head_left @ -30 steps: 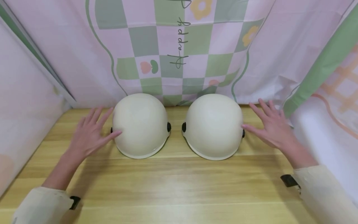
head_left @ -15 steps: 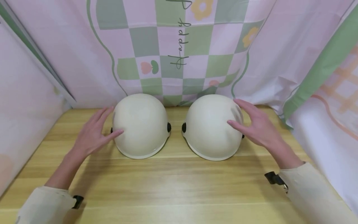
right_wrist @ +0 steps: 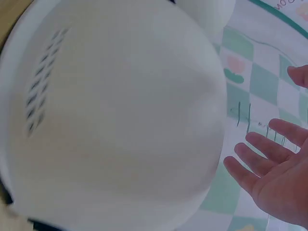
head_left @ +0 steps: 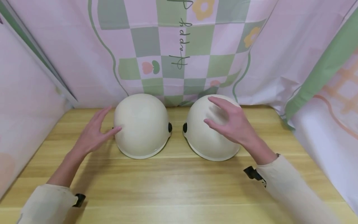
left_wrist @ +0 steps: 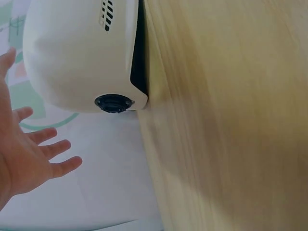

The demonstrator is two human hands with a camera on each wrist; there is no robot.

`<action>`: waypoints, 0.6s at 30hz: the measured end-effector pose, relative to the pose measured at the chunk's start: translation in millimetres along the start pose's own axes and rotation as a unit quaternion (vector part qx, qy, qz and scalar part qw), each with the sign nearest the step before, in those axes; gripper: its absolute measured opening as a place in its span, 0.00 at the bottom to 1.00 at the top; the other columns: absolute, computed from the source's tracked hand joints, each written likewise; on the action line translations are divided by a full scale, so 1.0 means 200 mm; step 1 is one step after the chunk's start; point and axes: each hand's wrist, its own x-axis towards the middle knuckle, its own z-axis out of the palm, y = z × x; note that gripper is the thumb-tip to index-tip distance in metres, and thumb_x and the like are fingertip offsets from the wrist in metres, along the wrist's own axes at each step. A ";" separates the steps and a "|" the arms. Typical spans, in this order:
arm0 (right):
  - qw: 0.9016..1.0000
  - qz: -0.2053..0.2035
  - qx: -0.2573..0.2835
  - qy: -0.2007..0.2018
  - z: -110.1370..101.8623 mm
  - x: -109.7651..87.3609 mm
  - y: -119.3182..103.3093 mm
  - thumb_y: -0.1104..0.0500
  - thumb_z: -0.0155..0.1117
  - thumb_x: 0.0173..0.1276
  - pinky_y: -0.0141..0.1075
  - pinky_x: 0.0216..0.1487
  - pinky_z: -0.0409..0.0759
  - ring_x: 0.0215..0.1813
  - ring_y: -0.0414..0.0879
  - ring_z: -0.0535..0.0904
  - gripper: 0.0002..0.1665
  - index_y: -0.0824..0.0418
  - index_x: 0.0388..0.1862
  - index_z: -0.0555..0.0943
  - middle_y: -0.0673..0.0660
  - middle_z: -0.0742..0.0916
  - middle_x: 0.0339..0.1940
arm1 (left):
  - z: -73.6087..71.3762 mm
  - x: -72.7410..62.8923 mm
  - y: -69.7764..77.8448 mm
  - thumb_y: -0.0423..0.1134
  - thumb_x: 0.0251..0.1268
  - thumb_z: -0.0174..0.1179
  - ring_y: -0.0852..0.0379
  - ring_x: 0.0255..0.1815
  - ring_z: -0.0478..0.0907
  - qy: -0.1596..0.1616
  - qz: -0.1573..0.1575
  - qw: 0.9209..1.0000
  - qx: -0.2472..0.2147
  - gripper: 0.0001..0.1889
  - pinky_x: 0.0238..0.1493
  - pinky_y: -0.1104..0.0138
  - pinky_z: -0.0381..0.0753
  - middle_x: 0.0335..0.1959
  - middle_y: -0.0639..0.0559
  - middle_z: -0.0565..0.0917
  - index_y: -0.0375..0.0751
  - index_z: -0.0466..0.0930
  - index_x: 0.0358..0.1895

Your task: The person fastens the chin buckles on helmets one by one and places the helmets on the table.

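Observation:
Two cream helmets stand side by side on the wooden table, domes up. Beside the left helmet (head_left: 142, 127) is my left hand (head_left: 93, 133), its fingers spread and its thumb overlapping the dome's edge in the head view. The left wrist view shows a gap between those fingers and the shell, with a black round side fitting (left_wrist: 114, 103) near the rim. My right hand (head_left: 233, 123) hovers over the right helmet (head_left: 207, 143), thumb and fingers apart and casting a shadow on it. In the right wrist view, slotted vents (right_wrist: 43, 82) show on this helmet. Both hands hold nothing.
The wood-grain table (head_left: 173, 186) stretches in front of the helmets. A checkered cloth (head_left: 173, 40) with printed lettering hangs close behind them, and pale cloth panels close in both sides. Each sleeve carries a black wrist strap piece (head_left: 253, 172).
My right hand has moved left, from beside the right helmet to above its dome. The left hand stays almost where it was, and the helmets have not moved.

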 end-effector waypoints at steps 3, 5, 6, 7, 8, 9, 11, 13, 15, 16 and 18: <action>1.000 -0.001 0.024 -0.014 0.05 0.03 -0.04 0.56 0.76 0.65 0.55 0.75 0.68 0.75 0.56 0.72 0.38 0.62 0.73 0.75 0.59 0.80 0.72 | 0.00 0.00 -0.01 0.58 0.71 0.62 0.28 0.80 0.52 -0.006 -0.005 1.000 -0.011 0.48 0.67 0.24 0.56 0.82 0.32 0.54 0.42 0.49 0.85; 0.999 0.005 0.037 -0.028 0.07 0.05 -0.07 0.55 0.75 0.67 0.54 0.76 0.67 0.76 0.55 0.71 0.38 0.61 0.74 0.75 0.58 0.79 0.73 | 0.00 0.00 -0.02 0.58 0.72 0.62 0.28 0.80 0.52 -0.009 -0.008 1.000 -0.020 0.48 0.67 0.24 0.56 0.82 0.32 0.53 0.43 0.48 0.85; 0.998 0.009 0.043 -0.034 0.09 0.05 -0.08 0.54 0.75 0.67 0.53 0.76 0.66 0.76 0.55 0.70 0.39 0.60 0.75 0.74 0.58 0.79 0.73 | 0.00 0.00 -0.02 0.58 0.72 0.62 0.28 0.80 0.52 -0.009 -0.009 1.000 -0.023 0.48 0.67 0.24 0.56 0.82 0.32 0.53 0.43 0.48 0.85; 0.998 0.012 0.049 -0.039 0.10 0.06 -0.08 0.54 0.75 0.67 0.53 0.76 0.66 0.76 0.54 0.70 0.39 0.60 0.75 0.74 0.58 0.78 0.74 | 0.01 0.00 -0.02 0.58 0.72 0.62 0.28 0.80 0.52 -0.009 -0.008 1.000 -0.027 0.48 0.67 0.23 0.56 0.82 0.32 0.53 0.43 0.48 0.85; 0.998 0.013 0.053 -0.044 0.12 0.07 -0.09 0.54 0.75 0.67 0.53 0.77 0.65 0.76 0.55 0.70 0.39 0.60 0.76 0.74 0.58 0.78 0.74 | 0.01 0.00 -0.03 0.57 0.72 0.62 0.28 0.80 0.52 -0.009 -0.008 0.999 -0.030 0.47 0.67 0.23 0.56 0.82 0.31 0.53 0.43 0.48 0.85; 0.997 0.016 0.057 -0.047 0.13 0.08 -0.10 0.53 0.75 0.67 0.52 0.77 0.65 0.76 0.54 0.70 0.40 0.59 0.76 0.73 0.58 0.78 0.74 | 0.01 0.00 -0.03 0.57 0.72 0.62 0.28 0.80 0.51 -0.008 -0.007 0.999 -0.034 0.47 0.67 0.23 0.55 0.82 0.31 0.53 0.43 0.48 0.85; 0.996 0.017 0.063 -0.053 0.16 0.09 -0.11 0.53 0.76 0.67 0.52 0.77 0.66 0.76 0.55 0.70 0.41 0.60 0.76 0.73 0.58 0.78 0.74 | 0.01 0.01 -0.03 0.56 0.72 0.62 0.28 0.80 0.51 -0.007 -0.004 0.999 -0.038 0.47 0.67 0.23 0.55 0.82 0.31 0.53 0.43 0.48 0.85; 0.996 0.012 0.067 -0.055 0.19 0.11 -0.11 0.53 0.76 0.66 0.51 0.77 0.66 0.76 0.54 0.71 0.41 0.61 0.76 0.73 0.58 0.78 0.74 | 0.02 0.01 -0.04 0.56 0.72 0.62 0.27 0.80 0.51 -0.004 -0.003 0.999 -0.041 0.47 0.67 0.23 0.54 0.82 0.31 0.53 0.42 0.49 0.85; 0.996 0.004 0.070 -0.056 0.21 0.12 -0.12 0.54 0.77 0.65 0.50 0.76 0.67 0.75 0.55 0.71 0.42 0.62 0.75 0.73 0.58 0.78 0.74 | 0.02 0.01 -0.04 0.56 0.72 0.62 0.27 0.80 0.51 -0.002 -0.003 0.999 -0.044 0.47 0.68 0.24 0.54 0.82 0.31 0.53 0.42 0.49 0.85; 0.996 0.000 0.071 -0.056 0.23 0.13 -0.12 0.54 0.77 0.65 0.51 0.76 0.67 0.75 0.55 0.71 0.42 0.63 0.75 0.73 0.59 0.78 0.74 | 0.03 0.02 -0.04 0.56 0.72 0.62 0.27 0.80 0.51 0.000 -0.003 0.999 -0.047 0.47 0.68 0.24 0.53 0.82 0.31 0.54 0.42 0.49 0.85; 0.996 -0.007 0.074 -0.058 0.25 0.14 -0.13 0.55 0.77 0.65 0.51 0.75 0.69 0.75 0.56 0.72 0.41 0.64 0.74 0.73 0.60 0.78 0.74 | 0.03 0.02 -0.04 0.56 0.72 0.62 0.28 0.80 0.50 0.003 -0.003 0.999 -0.050 0.46 0.70 0.25 0.53 0.82 0.30 0.54 0.41 0.50 0.84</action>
